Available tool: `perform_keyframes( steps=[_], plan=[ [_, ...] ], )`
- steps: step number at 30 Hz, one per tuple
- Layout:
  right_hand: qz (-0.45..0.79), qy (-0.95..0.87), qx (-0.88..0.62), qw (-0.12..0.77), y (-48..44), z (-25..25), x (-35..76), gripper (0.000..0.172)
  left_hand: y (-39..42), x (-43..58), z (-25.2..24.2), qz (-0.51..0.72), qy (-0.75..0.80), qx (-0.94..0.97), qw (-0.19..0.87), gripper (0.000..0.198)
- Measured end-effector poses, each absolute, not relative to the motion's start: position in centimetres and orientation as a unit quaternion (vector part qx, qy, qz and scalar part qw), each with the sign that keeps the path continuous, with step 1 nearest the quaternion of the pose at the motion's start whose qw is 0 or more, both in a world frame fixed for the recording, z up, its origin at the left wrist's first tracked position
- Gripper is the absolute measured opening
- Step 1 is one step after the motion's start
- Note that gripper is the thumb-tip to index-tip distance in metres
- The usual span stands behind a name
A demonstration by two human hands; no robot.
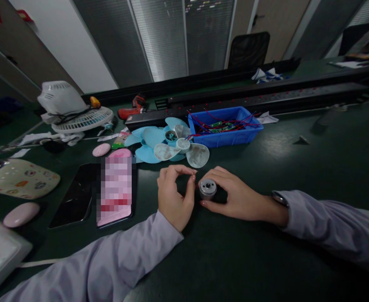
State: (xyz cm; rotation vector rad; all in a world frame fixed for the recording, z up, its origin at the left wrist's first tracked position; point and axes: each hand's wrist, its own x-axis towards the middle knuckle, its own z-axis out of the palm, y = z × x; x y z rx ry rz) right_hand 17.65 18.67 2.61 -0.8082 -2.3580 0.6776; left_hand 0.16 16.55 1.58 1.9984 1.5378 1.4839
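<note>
On the dark green table, a small round metal motor (pixel 208 191) stands with its holed end facing up. My right hand (pixel 231 193) is closed around its side, thumb at the front and fingers behind. To the left, my left hand (pixel 175 193) makes a pinch, thumb and forefinger tips meeting close to the motor. Whatever lies between those tips, if anything, is too small to make out. Just beyond both hands are blue fan blades (pixel 148 154) and a dusty, paler fan blade (pixel 197 155).
Behind the blades sits a blue bin (pixel 234 137) with wired circuit boards. Two phones, one dark (pixel 74 197) and one lit (pixel 116 188), lie left of my hands. Farther back are a white desk fan (pixel 83 119) and a red power drill (pixel 130 112).
</note>
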Motion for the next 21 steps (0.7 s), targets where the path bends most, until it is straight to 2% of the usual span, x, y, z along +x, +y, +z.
perform_keyframes(
  steps=[14,18,21],
  plan=[
    [0.254,-0.875,-0.302,0.281,18.67,2.51,17.70,0.021,16.37,0.20,1.94,0.496,0.532,0.680,0.092,0.017],
    [0.255,-0.874,-0.305,0.278,18.66,2.52,17.66,0.025,16.61,-0.03,1.61,0.458,0.564,0.683,0.081,0.033],
    [0.256,-0.874,-0.301,0.281,18.65,2.51,17.65,0.028,16.90,-0.27,0.99,0.438,0.559,0.692,0.129,0.045]
  ],
)
